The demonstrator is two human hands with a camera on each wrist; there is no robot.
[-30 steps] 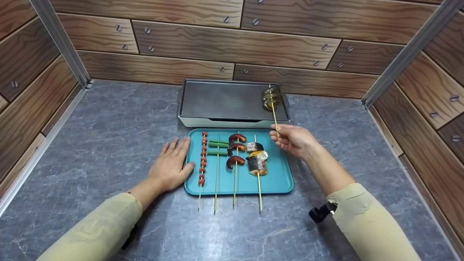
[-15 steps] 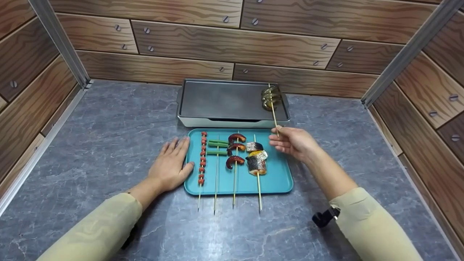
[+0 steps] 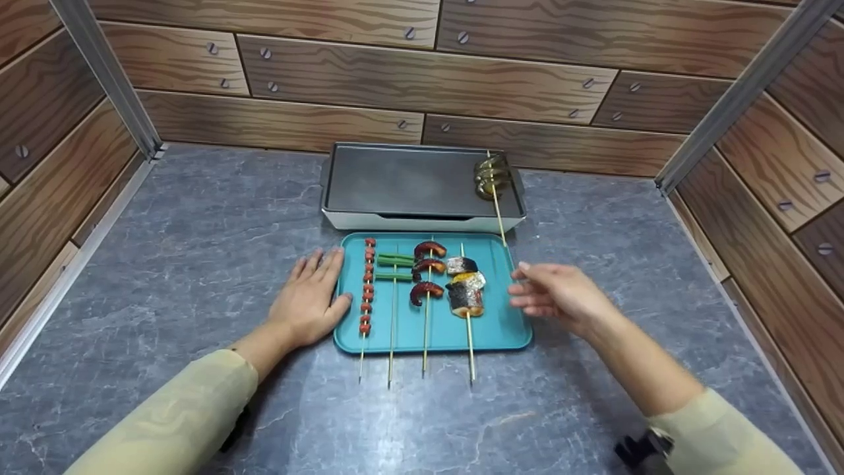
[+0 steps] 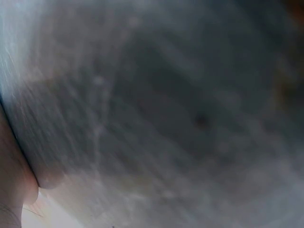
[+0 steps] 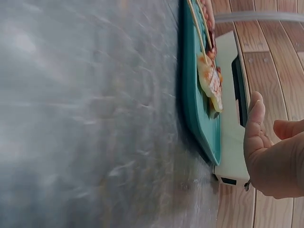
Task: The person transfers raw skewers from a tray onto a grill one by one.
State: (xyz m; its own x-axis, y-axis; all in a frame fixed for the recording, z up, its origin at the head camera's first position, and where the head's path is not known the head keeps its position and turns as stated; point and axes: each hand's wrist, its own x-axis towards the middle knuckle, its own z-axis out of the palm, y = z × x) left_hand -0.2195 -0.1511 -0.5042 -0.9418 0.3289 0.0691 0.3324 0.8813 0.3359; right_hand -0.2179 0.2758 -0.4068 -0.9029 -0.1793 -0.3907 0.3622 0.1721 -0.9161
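My right hand hovers by the right edge of the teal tray, fingers loosely bent and holding nothing. Beyond it, a skewer of dark greenish pieces lies on the right end of the black griddle, its stick jutting over the front edge. Flat on the table, my left hand touches the tray's left edge with fingers spread. Across the tray lie a skewer of small red pieces, a green vegetable skewer, an octopus tentacle skewer and a fish skewer.
The griddle's pale body stands right behind the tray. Skewer sticks overhang the tray's front edge. Wood-patterned walls close off the back and sides of the grey marbled table. The left wrist view is mostly blurred.
My right hand has let go of the dark greenish skewer's stick and drawn back toward me and to the right. The skewer stays on the griddle; my left hand stays put.
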